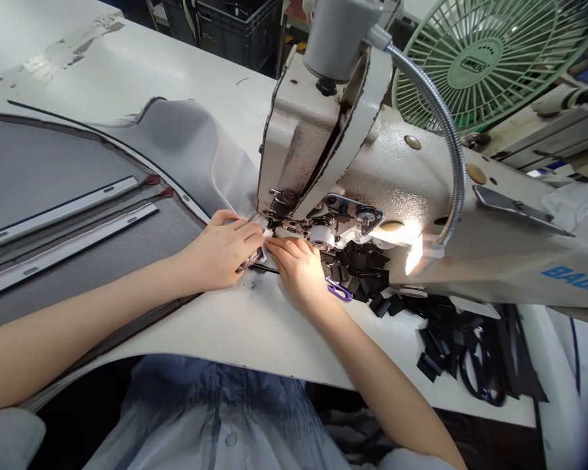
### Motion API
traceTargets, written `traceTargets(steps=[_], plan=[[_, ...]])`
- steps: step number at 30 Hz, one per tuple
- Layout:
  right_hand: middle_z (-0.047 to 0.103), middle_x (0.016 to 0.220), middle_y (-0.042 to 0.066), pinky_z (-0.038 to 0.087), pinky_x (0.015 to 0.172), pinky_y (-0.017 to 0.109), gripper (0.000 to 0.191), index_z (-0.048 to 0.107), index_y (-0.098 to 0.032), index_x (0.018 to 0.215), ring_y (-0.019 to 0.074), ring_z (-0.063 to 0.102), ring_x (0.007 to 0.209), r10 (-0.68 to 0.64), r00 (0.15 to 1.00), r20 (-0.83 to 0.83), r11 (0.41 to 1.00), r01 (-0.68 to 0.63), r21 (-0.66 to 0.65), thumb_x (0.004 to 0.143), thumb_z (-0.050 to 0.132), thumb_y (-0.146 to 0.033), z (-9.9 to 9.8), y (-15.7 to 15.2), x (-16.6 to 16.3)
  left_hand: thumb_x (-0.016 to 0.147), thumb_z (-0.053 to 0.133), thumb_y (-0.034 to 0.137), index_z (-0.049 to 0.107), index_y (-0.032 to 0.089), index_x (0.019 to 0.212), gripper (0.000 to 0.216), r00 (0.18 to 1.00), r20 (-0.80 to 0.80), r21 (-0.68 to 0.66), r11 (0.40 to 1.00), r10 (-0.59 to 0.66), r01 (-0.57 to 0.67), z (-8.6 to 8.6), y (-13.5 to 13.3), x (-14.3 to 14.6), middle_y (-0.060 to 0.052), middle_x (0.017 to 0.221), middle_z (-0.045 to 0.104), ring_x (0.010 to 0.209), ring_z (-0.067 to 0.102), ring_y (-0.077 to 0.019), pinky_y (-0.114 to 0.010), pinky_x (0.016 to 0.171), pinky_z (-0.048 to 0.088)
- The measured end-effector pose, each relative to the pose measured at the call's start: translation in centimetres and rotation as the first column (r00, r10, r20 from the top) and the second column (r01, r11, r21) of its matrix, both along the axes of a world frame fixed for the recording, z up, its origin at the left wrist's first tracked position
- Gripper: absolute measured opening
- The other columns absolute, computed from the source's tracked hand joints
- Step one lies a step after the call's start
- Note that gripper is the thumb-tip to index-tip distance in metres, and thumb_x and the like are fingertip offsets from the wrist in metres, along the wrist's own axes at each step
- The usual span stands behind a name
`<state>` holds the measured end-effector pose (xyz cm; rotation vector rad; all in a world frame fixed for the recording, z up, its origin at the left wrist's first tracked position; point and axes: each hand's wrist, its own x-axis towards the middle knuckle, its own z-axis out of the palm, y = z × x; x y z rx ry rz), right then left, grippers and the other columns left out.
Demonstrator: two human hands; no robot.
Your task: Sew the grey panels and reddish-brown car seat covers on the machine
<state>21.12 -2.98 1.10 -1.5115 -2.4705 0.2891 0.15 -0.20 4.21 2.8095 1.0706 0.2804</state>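
Note:
Both hands meet under the head of a cream sewing machine (323, 143), right at its presser foot (279, 225). My left hand (223, 251) lies curled on the edge of a large grey fabric panel (78, 215) and pinches a small piece there. My right hand (298, 264) presses its fingertips on the same spot from the right. A purple tool (340, 292) lies just beside my right wrist; whether the hand touches it is unclear. The needle area itself is partly hidden by my fingers.
A pile of small black strap pieces (372, 274) spreads right of the needle, with black scissors (480, 372) farther right. A flexible lamp (421, 251) shines on the bed. A green fan (485, 59) stands behind the machine. Two pale strips (68, 228) run across the panel.

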Motion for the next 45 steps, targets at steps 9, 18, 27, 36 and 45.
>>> traceTargets(steps=[9, 18, 27, 36, 45], plan=[[0.060, 0.145, 0.005, 0.041, 0.096, 0.035, 0.041, 0.058, -0.021, 0.140, 0.0213, 0.057, 0.120, 0.052, 0.986, 0.161, 0.998, -0.058, 0.034, 0.103, 0.041, -0.015, 0.1, -0.3, -0.2, 0.081, 0.052, 0.011, 0.066, 0.010, 0.105, 0.028, 0.999, -0.031, 0.017, 0.999, 0.034, -0.033, -0.3, 0.1, 0.7, -0.013, 0.111, 0.068, 0.105, 0.062, -0.0292, -0.050, 0.101, 0.039], [0.059, 0.146, 0.005, 0.043, 0.089, 0.036, 0.045, 0.052, -0.024, 0.146, 0.0232, 0.059, 0.116, -0.012, 0.984, 0.179, 0.997, -0.002, 0.077, 0.103, 0.040, -0.017, -0.4, 0.4, -0.1, 0.081, 0.054, 0.012, 0.067, 0.014, 0.105, 0.027, 1.000, -0.015, -0.007, 1.000, 0.022, -0.022, -0.8, 2.0, 1.2, -0.011, 0.107, 0.070, 0.105, 0.064, -0.0290, -0.049, 0.101, 0.039], [0.066, 0.131, 0.011, 0.043, 0.085, 0.039, 0.044, 0.055, -0.025, 0.144, 0.0268, 0.057, 0.112, -0.077, 0.978, 0.193, 0.995, 0.061, 0.084, 0.103, 0.040, -0.018, -0.2, 0.4, -0.4, 0.077, 0.055, 0.012, 0.066, 0.016, 0.093, 0.019, 1.000, 0.006, 0.016, 1.000, 0.008, -0.008, -0.6, 2.4, 1.3, -0.011, 0.098, 0.072, 0.099, 0.065, -0.0286, -0.046, 0.097, 0.042], [0.064, 0.132, 0.011, 0.041, 0.088, 0.039, 0.040, 0.058, -0.021, 0.139, 0.0262, 0.055, 0.112, -0.057, 0.980, 0.189, 0.997, 0.044, 0.071, 0.102, 0.041, -0.018, 0.0, -0.2, -0.7, 0.082, 0.052, 0.013, 0.068, 0.016, 0.091, 0.019, 1.000, 0.010, 0.017, 1.000, -0.024, 0.024, -0.6, 1.6, 0.7, -0.012, 0.112, 0.072, 0.106, 0.065, -0.0278, -0.046, 0.098, 0.043], [0.067, 0.129, 0.012, 0.040, 0.089, 0.039, 0.044, 0.055, -0.022, 0.143, 0.0258, 0.058, 0.110, -0.092, 0.981, 0.169, 0.995, 0.087, 0.038, 0.102, 0.038, -0.015, 0.1, 0.4, -0.7, 0.080, 0.054, 0.015, 0.066, 0.017, 0.091, 0.016, 0.999, -0.036, 0.052, 0.999, 0.003, -0.002, -0.7, 2.0, 1.5, -0.011, 0.100, 0.073, 0.103, 0.066, -0.0287, -0.046, 0.097, 0.045]])
